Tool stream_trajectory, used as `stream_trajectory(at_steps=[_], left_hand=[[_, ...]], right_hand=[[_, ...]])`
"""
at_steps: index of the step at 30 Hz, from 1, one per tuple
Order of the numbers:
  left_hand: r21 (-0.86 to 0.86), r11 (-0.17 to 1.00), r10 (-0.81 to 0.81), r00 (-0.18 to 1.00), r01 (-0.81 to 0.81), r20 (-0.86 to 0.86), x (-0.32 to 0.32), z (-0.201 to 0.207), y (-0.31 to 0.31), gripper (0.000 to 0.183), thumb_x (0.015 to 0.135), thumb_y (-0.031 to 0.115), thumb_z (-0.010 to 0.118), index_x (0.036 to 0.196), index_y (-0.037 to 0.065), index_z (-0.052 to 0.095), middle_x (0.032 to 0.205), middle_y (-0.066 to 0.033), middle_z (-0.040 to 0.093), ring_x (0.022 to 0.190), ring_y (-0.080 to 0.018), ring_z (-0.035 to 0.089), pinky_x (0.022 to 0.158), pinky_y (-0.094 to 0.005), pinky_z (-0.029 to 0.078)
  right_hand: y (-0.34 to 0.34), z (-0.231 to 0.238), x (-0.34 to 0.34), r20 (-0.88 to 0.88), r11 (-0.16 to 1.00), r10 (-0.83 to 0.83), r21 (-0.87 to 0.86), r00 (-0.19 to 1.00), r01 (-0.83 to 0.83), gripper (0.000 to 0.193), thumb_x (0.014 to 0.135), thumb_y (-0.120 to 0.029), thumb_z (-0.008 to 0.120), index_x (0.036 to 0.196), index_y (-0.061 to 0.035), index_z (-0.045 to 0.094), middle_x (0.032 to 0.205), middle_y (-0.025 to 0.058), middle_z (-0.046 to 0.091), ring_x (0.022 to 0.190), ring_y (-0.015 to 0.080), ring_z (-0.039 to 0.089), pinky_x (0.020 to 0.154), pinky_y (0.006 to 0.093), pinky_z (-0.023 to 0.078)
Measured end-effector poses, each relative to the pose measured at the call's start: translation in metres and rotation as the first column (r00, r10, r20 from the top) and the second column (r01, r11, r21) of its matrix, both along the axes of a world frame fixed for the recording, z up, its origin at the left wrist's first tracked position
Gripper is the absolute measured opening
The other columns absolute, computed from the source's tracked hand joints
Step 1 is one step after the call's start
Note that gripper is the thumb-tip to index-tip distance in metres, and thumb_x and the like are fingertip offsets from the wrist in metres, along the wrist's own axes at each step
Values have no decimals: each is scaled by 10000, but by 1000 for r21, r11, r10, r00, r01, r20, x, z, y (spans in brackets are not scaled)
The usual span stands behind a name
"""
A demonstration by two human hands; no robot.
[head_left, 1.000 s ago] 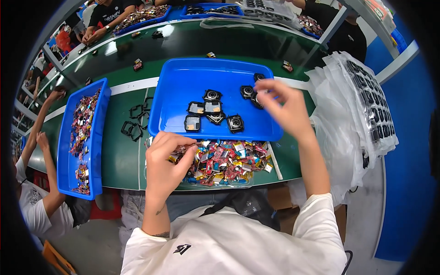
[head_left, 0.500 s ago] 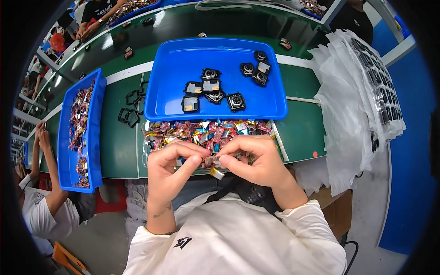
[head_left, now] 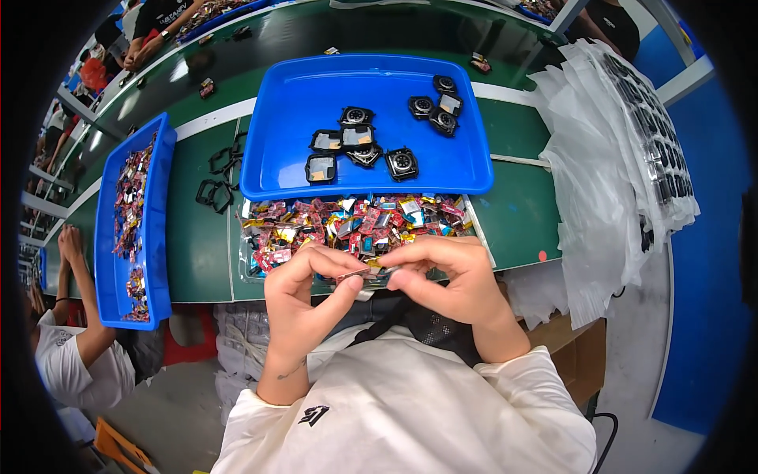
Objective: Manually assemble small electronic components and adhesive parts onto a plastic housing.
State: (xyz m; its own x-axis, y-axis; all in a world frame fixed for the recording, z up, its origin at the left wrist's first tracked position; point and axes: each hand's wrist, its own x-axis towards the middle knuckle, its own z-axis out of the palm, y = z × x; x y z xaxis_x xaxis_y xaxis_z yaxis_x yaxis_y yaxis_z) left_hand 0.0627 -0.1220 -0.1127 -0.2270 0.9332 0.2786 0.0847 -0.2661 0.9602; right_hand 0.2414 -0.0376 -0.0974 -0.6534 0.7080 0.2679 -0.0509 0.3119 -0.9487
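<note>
My left hand (head_left: 304,296) and my right hand (head_left: 450,276) meet close to my chest, both pinching one small flat colourful piece (head_left: 359,276) between their fingertips. Just beyond them lies a shallow clear tray (head_left: 246,261) filled with several small red, gold and blue pieces (head_left: 355,225). Farther out a large blue tray (head_left: 300,110) holds several black square housings (head_left: 359,146), some with round openings.
A long blue bin (head_left: 106,261) of mixed colourful pieces stands at my left. Black empty frames (head_left: 215,189) lie on the green table (head_left: 197,253). A pile of clear plastic bags (head_left: 608,158) covers the right side. Another person's arms (head_left: 75,261) work at far left.
My right hand came back from the blue tray to the near edge and joined my left hand. Both hands now pinch one small piece, slightly closer to my chest.
</note>
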Motion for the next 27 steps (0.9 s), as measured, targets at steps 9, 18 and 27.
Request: stream_trajectory(at_steps=[9,18,27], left_hand=[[-137,985,-105,994,102,-17,9,4,0,85,719,-28,725,789,8,690,735,-40,641,680,-106,542,630,-240,413],[-78,984,-147,980,158,131,6,8,-5,79,722,-42,718,788,-10,687,749,-66,651,689,-122,553,643,-241,414],[-167,985,-28,992,48,119,10,12,2,60,740,-32,708,792,-19,681,766,-75,653,718,-129,572,659,-241,427]], right_hand=[[-3,-6,3,-59,995,-53,86,997,58,122,804,14,660,922,24,684,776,101,684,665,121,661,578,222,518],[-9,-4,6,-269,861,68,-470,961,-193,102,864,-65,647,857,37,654,718,83,659,606,87,618,509,188,478],[-9,-6,0,-291,846,40,-499,956,-187,116,877,-75,631,821,25,645,688,71,648,589,88,613,483,185,474]])
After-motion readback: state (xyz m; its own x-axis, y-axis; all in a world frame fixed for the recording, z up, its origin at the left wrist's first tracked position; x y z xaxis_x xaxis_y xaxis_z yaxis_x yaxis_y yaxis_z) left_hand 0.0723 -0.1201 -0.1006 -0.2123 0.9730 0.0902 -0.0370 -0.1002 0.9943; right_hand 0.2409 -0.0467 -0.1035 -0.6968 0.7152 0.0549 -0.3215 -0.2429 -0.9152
